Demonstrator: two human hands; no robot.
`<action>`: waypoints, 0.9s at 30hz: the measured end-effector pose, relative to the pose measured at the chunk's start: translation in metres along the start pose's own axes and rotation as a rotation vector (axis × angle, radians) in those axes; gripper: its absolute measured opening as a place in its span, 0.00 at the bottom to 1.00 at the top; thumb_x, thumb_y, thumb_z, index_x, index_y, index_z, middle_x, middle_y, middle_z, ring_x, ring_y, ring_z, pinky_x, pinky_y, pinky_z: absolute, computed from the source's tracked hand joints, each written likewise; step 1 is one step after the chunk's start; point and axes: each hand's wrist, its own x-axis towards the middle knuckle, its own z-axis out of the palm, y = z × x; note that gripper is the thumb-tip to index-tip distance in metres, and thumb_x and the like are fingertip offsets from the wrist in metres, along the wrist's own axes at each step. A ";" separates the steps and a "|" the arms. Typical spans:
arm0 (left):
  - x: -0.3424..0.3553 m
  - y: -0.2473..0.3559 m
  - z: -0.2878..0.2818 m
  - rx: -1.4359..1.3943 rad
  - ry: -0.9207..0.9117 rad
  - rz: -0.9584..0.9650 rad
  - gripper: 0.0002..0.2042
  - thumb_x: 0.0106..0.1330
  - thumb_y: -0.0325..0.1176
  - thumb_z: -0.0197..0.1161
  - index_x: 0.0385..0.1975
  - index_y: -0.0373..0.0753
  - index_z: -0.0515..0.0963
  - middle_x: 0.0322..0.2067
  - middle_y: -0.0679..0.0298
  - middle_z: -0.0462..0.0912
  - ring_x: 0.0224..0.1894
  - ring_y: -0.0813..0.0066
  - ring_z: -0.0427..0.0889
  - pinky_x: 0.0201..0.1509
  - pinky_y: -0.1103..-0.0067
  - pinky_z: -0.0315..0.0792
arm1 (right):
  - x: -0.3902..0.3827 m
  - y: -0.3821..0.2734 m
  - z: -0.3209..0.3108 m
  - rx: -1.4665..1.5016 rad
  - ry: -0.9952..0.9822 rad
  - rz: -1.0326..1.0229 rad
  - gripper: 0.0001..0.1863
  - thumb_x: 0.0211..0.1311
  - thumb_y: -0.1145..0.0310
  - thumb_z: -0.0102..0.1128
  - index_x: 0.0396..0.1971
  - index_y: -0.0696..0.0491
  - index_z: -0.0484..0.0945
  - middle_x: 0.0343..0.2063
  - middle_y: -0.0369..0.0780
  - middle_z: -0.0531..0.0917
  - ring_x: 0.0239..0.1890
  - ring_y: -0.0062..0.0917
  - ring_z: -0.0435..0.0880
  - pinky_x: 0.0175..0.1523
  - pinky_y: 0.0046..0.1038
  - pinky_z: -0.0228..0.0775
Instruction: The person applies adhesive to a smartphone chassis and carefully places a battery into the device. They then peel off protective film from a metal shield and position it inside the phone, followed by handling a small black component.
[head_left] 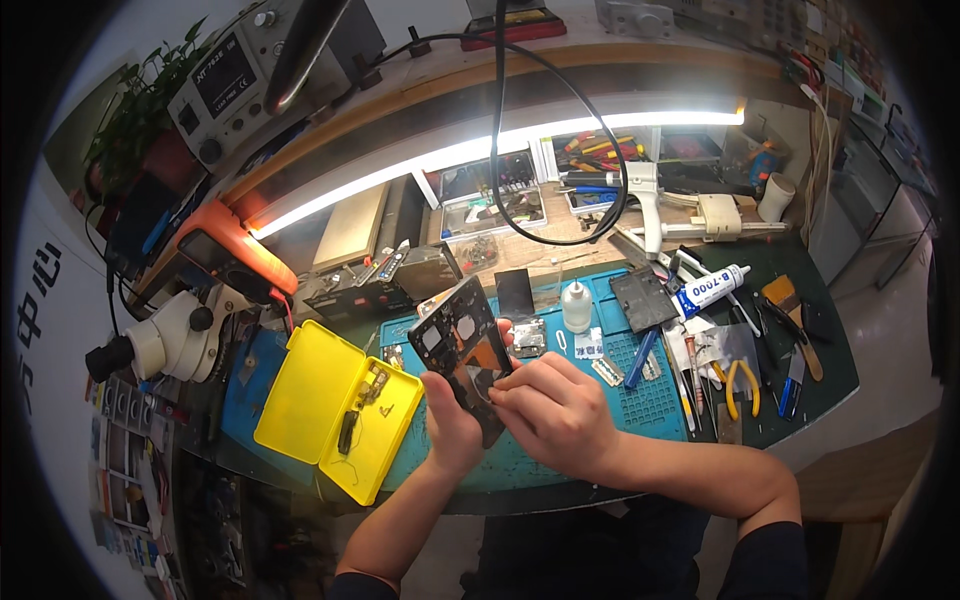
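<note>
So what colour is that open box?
The open box is bright yellow, seen best in the head view.

Left hand (455, 435) grips an opened phone (462, 350), tilted up over the blue mat (530, 465). Right hand (560, 415) at the phone's right edge, thumb and fingertips together; can't tell if anything small is pinched there. Yellow case (310, 385) open to the left, small metal parts and a black piece (348, 432) inside. White bottle (577, 310) upright on mat, right of phone. Further right on the desk (825, 310): white-and-blue tube (712, 290), yellow-handled pliers (734, 402). Orange meter (242, 250) leans far left, microscope (172, 340) just below it. Strip light (600, 123) on under the shelf (560, 75).
</note>
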 end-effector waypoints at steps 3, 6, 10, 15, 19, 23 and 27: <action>0.002 0.001 0.001 -0.047 -0.002 -0.020 0.43 0.69 0.72 0.31 0.62 0.36 0.67 0.56 0.56 0.76 0.56 0.68 0.76 0.61 0.70 0.71 | 0.001 0.000 -0.001 -0.014 0.001 -0.034 0.04 0.51 0.77 0.66 0.24 0.56 0.79 0.27 0.35 0.78 0.27 0.27 0.77 0.32 0.26 0.73; 0.005 0.004 -0.001 -0.178 0.008 -0.082 0.42 0.70 0.71 0.31 0.63 0.36 0.67 0.56 0.55 0.75 0.55 0.67 0.77 0.59 0.70 0.73 | -0.005 0.004 -0.002 -0.034 -0.057 -0.070 0.07 0.46 0.79 0.70 0.28 0.56 0.83 0.31 0.36 0.82 0.28 0.28 0.80 0.35 0.25 0.76; 0.011 0.006 -0.007 -0.335 -0.021 -0.140 0.41 0.71 0.70 0.32 0.64 0.37 0.66 0.57 0.55 0.75 0.55 0.67 0.77 0.58 0.68 0.75 | -0.004 0.004 -0.004 -0.079 -0.082 -0.121 0.07 0.47 0.78 0.69 0.28 0.56 0.82 0.33 0.36 0.82 0.29 0.27 0.80 0.38 0.24 0.78; 0.013 0.010 -0.001 -0.366 0.000 -0.184 0.40 0.72 0.69 0.31 0.63 0.37 0.67 0.54 0.54 0.76 0.55 0.65 0.76 0.58 0.69 0.74 | -0.004 0.008 -0.006 -0.129 -0.084 -0.199 0.07 0.46 0.78 0.69 0.28 0.57 0.83 0.34 0.37 0.83 0.30 0.26 0.81 0.38 0.24 0.78; 0.013 0.009 -0.006 -0.344 0.006 -0.179 0.40 0.72 0.69 0.31 0.63 0.37 0.66 0.55 0.55 0.76 0.55 0.65 0.76 0.59 0.69 0.74 | -0.001 0.008 -0.005 -0.077 -0.036 -0.135 0.08 0.46 0.78 0.67 0.29 0.57 0.79 0.33 0.37 0.80 0.32 0.29 0.81 0.36 0.27 0.76; 0.014 0.015 -0.002 -0.513 -0.028 -0.291 0.41 0.71 0.70 0.32 0.64 0.36 0.66 0.54 0.56 0.76 0.53 0.67 0.77 0.57 0.70 0.75 | 0.007 0.010 -0.010 -0.013 -0.008 0.032 0.12 0.47 0.79 0.69 0.34 0.55 0.78 0.33 0.38 0.84 0.33 0.32 0.83 0.39 0.30 0.77; 0.012 0.007 -0.013 -0.510 -0.193 -0.352 0.43 0.70 0.72 0.31 0.64 0.35 0.65 0.54 0.56 0.76 0.55 0.67 0.77 0.59 0.68 0.74 | 0.002 0.016 -0.006 0.096 -0.017 0.260 0.13 0.50 0.78 0.69 0.38 0.55 0.80 0.32 0.39 0.85 0.34 0.31 0.84 0.41 0.31 0.76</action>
